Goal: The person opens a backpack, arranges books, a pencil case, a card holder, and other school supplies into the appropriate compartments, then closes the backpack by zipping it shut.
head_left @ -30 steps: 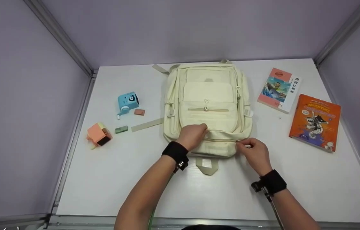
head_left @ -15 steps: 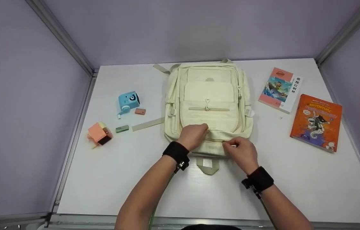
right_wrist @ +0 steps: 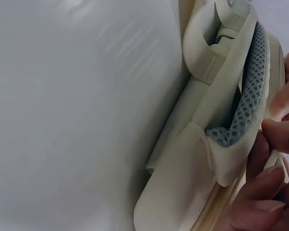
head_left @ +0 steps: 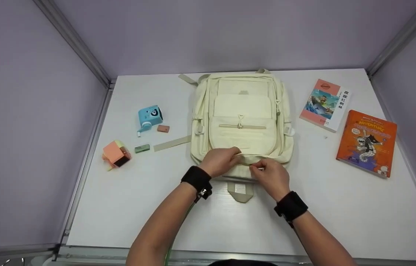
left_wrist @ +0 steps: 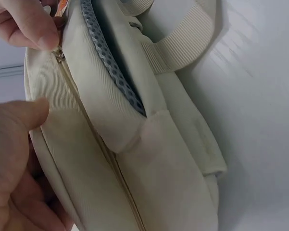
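A cream backpack lies flat on the white table, front side up, with its carry loop toward the person. My left hand grips the fabric at its near end. In the left wrist view the thumb lies on the cloth beside the zipper, and the fingers curl behind the edge. Close by, my right hand pinches the zipper's pull. A pale pull tab shows among its fingers in the right wrist view. Blue-grey mesh padding shows beside the zipper.
On the left are a blue panda-printed pencil sharpener, a pink box-shaped item, a brown eraser and a green eraser. A pink-and-white book and an orange book lie on the right. Panels wall the table's back and sides.
My right hand has travelled left along the near-end zipper, from the bag's right corner to near its middle. My left hand keeps its hold, shifting slightly toward the person.
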The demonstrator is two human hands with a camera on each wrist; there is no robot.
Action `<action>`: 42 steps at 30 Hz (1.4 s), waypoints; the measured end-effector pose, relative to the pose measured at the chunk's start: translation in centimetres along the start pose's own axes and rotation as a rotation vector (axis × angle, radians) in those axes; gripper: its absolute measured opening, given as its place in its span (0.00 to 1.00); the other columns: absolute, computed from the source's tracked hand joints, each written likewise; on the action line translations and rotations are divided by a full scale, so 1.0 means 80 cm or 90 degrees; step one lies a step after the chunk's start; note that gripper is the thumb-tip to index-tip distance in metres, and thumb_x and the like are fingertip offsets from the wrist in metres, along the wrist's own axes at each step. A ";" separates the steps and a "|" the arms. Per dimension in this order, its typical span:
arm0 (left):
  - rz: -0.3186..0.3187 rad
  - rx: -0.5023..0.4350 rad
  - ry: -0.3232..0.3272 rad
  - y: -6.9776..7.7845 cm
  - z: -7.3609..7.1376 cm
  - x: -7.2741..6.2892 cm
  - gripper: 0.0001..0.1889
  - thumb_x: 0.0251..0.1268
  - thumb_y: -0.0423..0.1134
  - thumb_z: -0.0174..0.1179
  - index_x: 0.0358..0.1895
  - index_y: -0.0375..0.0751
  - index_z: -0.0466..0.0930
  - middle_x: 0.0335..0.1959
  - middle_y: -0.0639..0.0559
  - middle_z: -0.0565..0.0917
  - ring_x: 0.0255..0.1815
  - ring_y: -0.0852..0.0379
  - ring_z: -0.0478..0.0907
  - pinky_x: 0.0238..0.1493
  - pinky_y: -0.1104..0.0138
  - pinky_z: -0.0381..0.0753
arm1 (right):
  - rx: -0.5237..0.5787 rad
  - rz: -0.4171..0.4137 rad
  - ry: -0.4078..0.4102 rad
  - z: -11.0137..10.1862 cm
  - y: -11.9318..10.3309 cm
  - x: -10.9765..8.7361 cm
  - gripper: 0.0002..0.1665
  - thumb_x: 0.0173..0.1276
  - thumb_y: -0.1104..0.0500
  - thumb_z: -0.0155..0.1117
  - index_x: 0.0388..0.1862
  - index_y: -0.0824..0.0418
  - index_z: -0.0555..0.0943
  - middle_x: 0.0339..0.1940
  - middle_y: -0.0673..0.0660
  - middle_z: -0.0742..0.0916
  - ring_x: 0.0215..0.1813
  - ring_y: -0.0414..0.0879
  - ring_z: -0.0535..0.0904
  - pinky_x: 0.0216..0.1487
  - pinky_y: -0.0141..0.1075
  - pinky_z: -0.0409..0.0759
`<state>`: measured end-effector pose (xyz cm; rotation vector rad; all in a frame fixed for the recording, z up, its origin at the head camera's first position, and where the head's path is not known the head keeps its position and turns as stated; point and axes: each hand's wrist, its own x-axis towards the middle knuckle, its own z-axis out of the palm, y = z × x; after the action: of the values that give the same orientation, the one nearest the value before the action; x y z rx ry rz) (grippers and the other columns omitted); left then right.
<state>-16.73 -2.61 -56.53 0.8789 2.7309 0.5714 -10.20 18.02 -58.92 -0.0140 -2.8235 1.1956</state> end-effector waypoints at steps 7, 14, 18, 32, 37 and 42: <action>0.030 -0.009 0.000 -0.038 -0.008 -0.035 0.17 0.75 0.39 0.62 0.63 0.45 0.79 0.57 0.51 0.84 0.58 0.54 0.81 0.57 0.60 0.79 | 0.015 0.017 -0.014 -0.003 0.002 -0.001 0.05 0.64 0.52 0.75 0.31 0.51 0.91 0.33 0.46 0.89 0.32 0.43 0.82 0.34 0.42 0.76; 0.018 0.012 0.070 -0.051 -0.012 -0.041 0.09 0.80 0.44 0.57 0.48 0.47 0.84 0.38 0.54 0.86 0.36 0.58 0.82 0.40 0.61 0.81 | 0.028 0.020 -0.002 -0.009 0.005 -0.001 0.05 0.64 0.52 0.75 0.30 0.50 0.90 0.32 0.46 0.88 0.31 0.43 0.81 0.34 0.41 0.76; -0.009 0.038 0.088 -0.043 -0.011 -0.029 0.11 0.82 0.46 0.52 0.50 0.46 0.83 0.36 0.54 0.88 0.33 0.58 0.82 0.37 0.60 0.81 | 0.047 0.033 0.001 -0.014 0.008 0.000 0.06 0.64 0.51 0.75 0.30 0.51 0.91 0.31 0.47 0.88 0.31 0.43 0.80 0.33 0.40 0.75; -0.026 0.034 0.070 -0.018 -0.004 -0.001 0.13 0.82 0.46 0.52 0.42 0.44 0.81 0.25 0.54 0.79 0.25 0.56 0.76 0.31 0.58 0.78 | 0.046 0.027 -0.001 -0.008 -0.003 0.005 0.09 0.65 0.51 0.75 0.30 0.54 0.91 0.31 0.49 0.88 0.30 0.44 0.78 0.32 0.39 0.73; -0.032 0.022 0.073 -0.018 -0.003 -0.001 0.12 0.82 0.46 0.53 0.43 0.43 0.82 0.27 0.52 0.82 0.27 0.54 0.78 0.33 0.57 0.79 | 0.035 0.020 -0.008 0.000 -0.013 0.007 0.08 0.65 0.51 0.75 0.29 0.53 0.91 0.30 0.49 0.88 0.29 0.44 0.78 0.32 0.39 0.73; -0.036 0.023 0.074 -0.018 -0.004 -0.002 0.12 0.82 0.46 0.53 0.45 0.43 0.82 0.29 0.52 0.83 0.28 0.53 0.80 0.35 0.57 0.80 | 0.021 0.013 -0.027 0.009 -0.022 0.010 0.08 0.65 0.51 0.75 0.30 0.53 0.91 0.32 0.48 0.89 0.30 0.43 0.79 0.32 0.40 0.74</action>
<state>-17.45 -3.87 -56.88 0.7976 2.8686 0.5814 -11.02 16.31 -58.11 -0.0161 -2.8463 1.2622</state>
